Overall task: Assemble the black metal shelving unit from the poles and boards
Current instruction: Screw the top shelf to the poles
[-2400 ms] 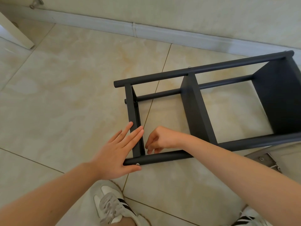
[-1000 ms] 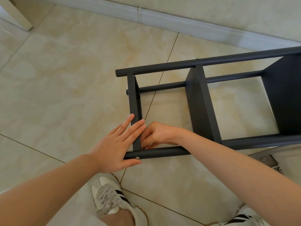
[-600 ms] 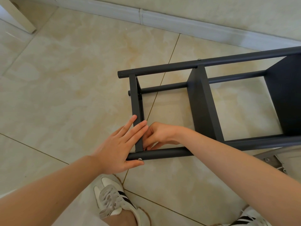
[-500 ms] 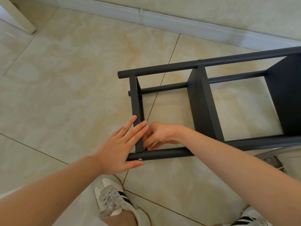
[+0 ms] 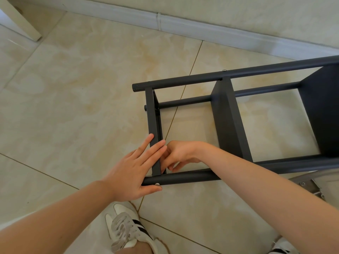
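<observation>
The black shelving unit lies on its side on the tiled floor. Its end board (image 5: pixel 153 114) stands between the far pole (image 5: pixel 238 73) and the near pole (image 5: pixel 192 177); a middle board (image 5: pixel 227 121) and a third board (image 5: pixel 322 110) follow to the right. My left hand (image 5: pixel 132 171) lies flat with straight fingers against the end board's outer face, thumb under the near pole's end beside a silver screw head (image 5: pixel 157 184). My right hand (image 5: pixel 180 154) reaches inside the frame, fingers curled at the corner of end board and near pole; what its fingertips hold is hidden.
A white skirting board (image 5: pixel 201 28) runs along the wall behind the unit. A pale furniture leg (image 5: pixel 22 21) stands at the far left. A grey metal bracket (image 5: pixel 310 186) lies under my right forearm. My shoes (image 5: pixel 126 231) are just below the hands.
My right hand has slid left into the corner until it sits against the end board. My left hand keeps pressing in the same place.
</observation>
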`<state>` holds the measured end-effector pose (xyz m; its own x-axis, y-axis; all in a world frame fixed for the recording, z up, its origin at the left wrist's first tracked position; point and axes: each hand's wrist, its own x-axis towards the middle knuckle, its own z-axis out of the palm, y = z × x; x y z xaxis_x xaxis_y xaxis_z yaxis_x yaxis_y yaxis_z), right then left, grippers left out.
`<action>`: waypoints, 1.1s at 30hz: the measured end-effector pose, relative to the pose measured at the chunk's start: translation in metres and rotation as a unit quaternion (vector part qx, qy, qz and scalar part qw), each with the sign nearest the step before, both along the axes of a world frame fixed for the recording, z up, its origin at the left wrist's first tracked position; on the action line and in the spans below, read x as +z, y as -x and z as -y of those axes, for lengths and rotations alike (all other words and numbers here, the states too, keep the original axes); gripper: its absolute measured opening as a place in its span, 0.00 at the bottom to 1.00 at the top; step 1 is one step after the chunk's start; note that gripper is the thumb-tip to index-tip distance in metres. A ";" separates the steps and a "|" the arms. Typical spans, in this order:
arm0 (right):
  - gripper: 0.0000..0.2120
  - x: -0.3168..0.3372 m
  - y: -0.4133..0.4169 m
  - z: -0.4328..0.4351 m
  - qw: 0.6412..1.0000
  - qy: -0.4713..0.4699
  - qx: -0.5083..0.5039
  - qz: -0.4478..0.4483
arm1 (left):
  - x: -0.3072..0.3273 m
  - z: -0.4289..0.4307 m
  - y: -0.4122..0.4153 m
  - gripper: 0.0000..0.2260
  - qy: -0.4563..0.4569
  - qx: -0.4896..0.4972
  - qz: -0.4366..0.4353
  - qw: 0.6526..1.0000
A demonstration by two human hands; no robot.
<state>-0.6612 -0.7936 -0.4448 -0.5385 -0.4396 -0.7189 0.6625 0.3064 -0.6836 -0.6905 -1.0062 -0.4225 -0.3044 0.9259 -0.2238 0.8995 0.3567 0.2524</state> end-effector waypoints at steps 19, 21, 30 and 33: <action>0.13 -0.002 0.007 0.002 0.998 -0.009 0.020 0.055 | -0.005 0.001 0.000 0.44 -0.013 -0.003 -0.011 1.000; 0.13 -0.003 0.008 0.002 0.998 -0.014 0.017 0.060 | -0.005 0.001 0.000 0.44 -0.013 -0.002 -0.013 1.000; 0.10 -0.006 0.003 -0.001 0.996 0.012 -0.010 0.089 | -0.004 0.001 0.000 0.44 -0.016 0.000 -0.013 1.000; 0.07 -0.006 0.003 0.000 0.996 0.012 -0.010 0.089 | -0.005 0.001 0.000 0.44 -0.020 -0.002 -0.019 1.000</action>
